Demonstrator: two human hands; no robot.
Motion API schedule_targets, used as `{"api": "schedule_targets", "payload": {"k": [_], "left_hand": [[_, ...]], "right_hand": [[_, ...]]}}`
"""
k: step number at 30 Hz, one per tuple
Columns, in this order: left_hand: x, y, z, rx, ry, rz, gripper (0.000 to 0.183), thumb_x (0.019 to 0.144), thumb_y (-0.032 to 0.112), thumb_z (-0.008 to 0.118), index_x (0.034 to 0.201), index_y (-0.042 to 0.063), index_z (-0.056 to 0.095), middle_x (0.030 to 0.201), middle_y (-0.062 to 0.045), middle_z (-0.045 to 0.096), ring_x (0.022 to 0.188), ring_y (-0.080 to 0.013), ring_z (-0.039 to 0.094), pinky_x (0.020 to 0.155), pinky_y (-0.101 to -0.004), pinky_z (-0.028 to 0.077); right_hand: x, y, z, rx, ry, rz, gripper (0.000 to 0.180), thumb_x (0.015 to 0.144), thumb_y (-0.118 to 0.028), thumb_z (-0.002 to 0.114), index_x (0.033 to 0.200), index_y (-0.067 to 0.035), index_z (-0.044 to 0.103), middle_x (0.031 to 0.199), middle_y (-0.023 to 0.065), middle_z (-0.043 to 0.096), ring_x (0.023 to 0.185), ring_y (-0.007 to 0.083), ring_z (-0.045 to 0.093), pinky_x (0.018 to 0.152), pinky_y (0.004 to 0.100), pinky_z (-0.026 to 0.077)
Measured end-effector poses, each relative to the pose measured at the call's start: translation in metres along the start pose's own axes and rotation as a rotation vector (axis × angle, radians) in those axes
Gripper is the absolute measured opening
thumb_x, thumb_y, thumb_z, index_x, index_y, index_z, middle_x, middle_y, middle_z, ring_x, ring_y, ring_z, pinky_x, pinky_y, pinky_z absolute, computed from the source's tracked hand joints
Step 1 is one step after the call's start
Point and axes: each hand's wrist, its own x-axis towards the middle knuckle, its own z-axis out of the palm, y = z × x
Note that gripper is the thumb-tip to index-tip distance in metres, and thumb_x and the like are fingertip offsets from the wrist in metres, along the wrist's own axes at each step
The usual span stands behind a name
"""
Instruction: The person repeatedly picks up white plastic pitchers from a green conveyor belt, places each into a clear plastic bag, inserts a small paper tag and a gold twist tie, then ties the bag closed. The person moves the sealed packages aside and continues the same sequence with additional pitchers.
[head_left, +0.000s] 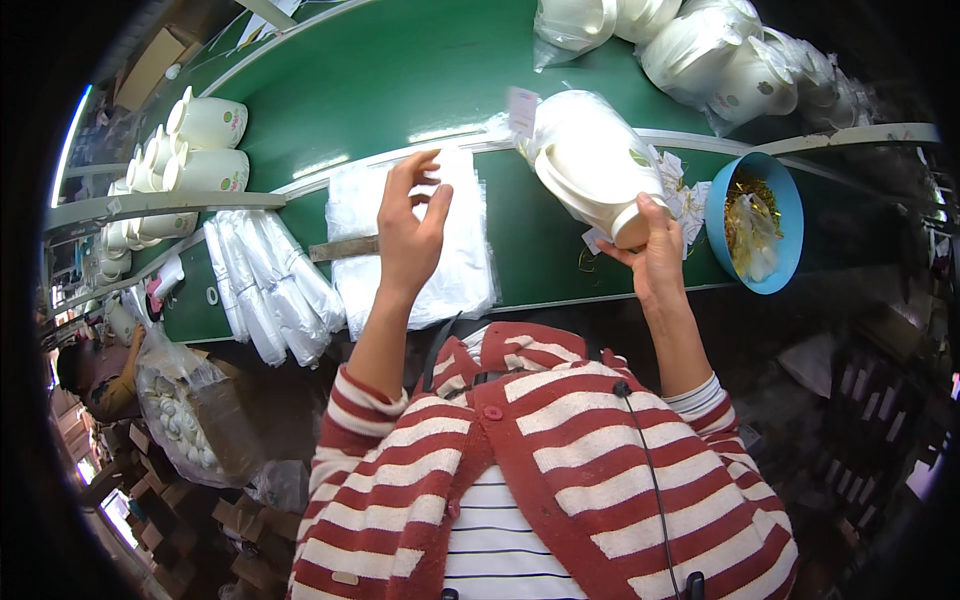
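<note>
My right hand (658, 251) grips a white plastic pitcher (596, 146) by its near end. The pitcher is tilted over the bench, its handle towards me. Clear film shows along its far edge, and a small paper tag (523, 112) with writing stands at its upper left. My left hand (411, 221) is raised with fingers apart and nothing in it, above a stack of clear plastic bags (457, 262). A flat brown strip (345, 248) lies across the stack, partly hidden by that hand. Loose tags with gold ties (686, 196) lie behind the right hand.
A blue basin (718, 225) holds gold ties. Rolled bag bundles (274, 285) overhang the green bench's (360, 82) front edge. White pitchers (206, 171) stack at left; bagged ones (739, 71) lie at far right. A raised metal rail (165, 201) crosses at left. Another person (112, 375) is at lower left.
</note>
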Motion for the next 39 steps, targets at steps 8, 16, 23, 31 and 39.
{"api": "schedule_targets", "payload": {"k": [8, 16, 23, 31, 39], "left_hand": [[0.059, -0.08, 0.086, -0.586, -0.315, -0.776, 0.096, 0.103, 0.066, 0.069, 0.171, 0.008, 0.034, 0.173, -0.025, 0.035, 0.154, -0.0409, 0.046, 0.116, -0.0562, 0.051], [-0.002, -0.062, 0.101, -0.683, -0.758, -0.93, 0.115, 0.098, 0.086, 0.054, 0.177, 0.013, 0.015, 0.165, -0.024, 0.049, 0.146, -0.0338, 0.057, 0.113, -0.0488, 0.051], [-0.043, -0.065, 0.132, -0.491, -0.589, -0.723, 0.082, 0.089, 0.019, 0.094, 0.153, 0.003, 0.045, 0.144, -0.019, 0.066, 0.127, -0.0235, 0.066, 0.108, -0.0367, 0.053], [-0.032, -0.008, 0.042, 0.207, -0.183, 0.23, 0.016, 0.091, -0.002, 0.081, 0.106, 0.003, 0.078, 0.102, -0.01, 0.074, 0.093, -0.0234, 0.07, 0.08, -0.0354, 0.058], [0.017, 0.023, 0.062, 0.081, -0.655, 0.323, 0.047, 0.094, -0.007, 0.074, 0.138, 0.006, 0.067, 0.118, -0.013, 0.077, 0.12, -0.0362, 0.071, 0.095, -0.0414, 0.062]], "right_hand": [[-0.026, -0.019, -0.011, 0.016, 0.005, 0.059, 0.077, 0.098, -0.049, 0.071, 0.15, 0.003, 0.049, 0.142, 0.0241, 0.059, 0.126, 0.0351, 0.068, 0.079, 0.05, 0.071], [-0.017, 0.001, -0.033, 0.106, -0.037, 0.202, 0.095, 0.096, -0.058, 0.072, 0.165, -0.005, 0.032, 0.156, 0.0221, 0.046, 0.14, 0.0387, 0.058, 0.095, 0.0588, 0.066], [-0.011, 0.005, -0.027, 0.111, -0.036, 0.26, 0.098, 0.095, -0.059, 0.073, 0.166, -0.006, 0.03, 0.158, 0.0227, 0.044, 0.143, 0.041, 0.055, 0.099, 0.0623, 0.064], [-0.001, 0.012, -0.019, -0.078, -0.113, 0.15, 0.1, 0.095, -0.054, 0.076, 0.159, 0.008, 0.03, 0.15, 0.0319, 0.047, 0.127, 0.0404, 0.067, 0.085, 0.0555, 0.07], [-0.008, 0.016, 0.002, -0.176, 0.046, 0.16, 0.091, 0.086, -0.041, 0.092, 0.142, 0.002, 0.034, 0.136, 0.0249, 0.052, 0.112, 0.0347, 0.07, 0.064, 0.0452, 0.071]]}}
